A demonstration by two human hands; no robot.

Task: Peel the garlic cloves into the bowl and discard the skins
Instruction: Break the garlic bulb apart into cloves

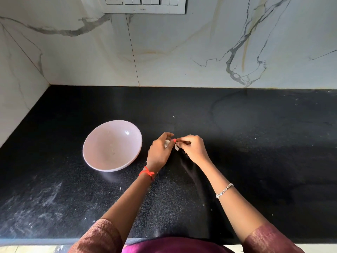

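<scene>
Pinching a small pale garlic clove (167,143) between the fingers of your left hand (159,151), you have your right hand (192,147) drawn in tight against it, so the two hands meet fingertip to fingertip just above the black counter (255,143). Your left fingers are curled narrowly around the clove, with the thumb on top. Your right thumb and forefinger are closed on a thin strip of skin (176,147) that hangs down pale between the two hands; the other right fingers are folded in. How much of the clove is already bare you cannot tell, because your fingers cover most of it.

Your pink bowl (94,157) sits on the counter just to the left of your left hand, near it but not touching. It stands upright, and its inside shows only a glint of light and a few faint specks; whether any of those is a peeled clove cannot be told.

Around your left wrist you wear a red thread (146,173), and on your right forearm a silver bracelet (224,190). Both sleeves (98,236) are a reddish-brown weave and end near the elbows at the bottom of the view.

Across the counter you can see pale dusty smears toward the front left and tiny white flecks scattered near your arms. Behind it rises a white marble wall (182,52) with grey veins, and a switch panel (144,4) is fixed at the top.
</scene>
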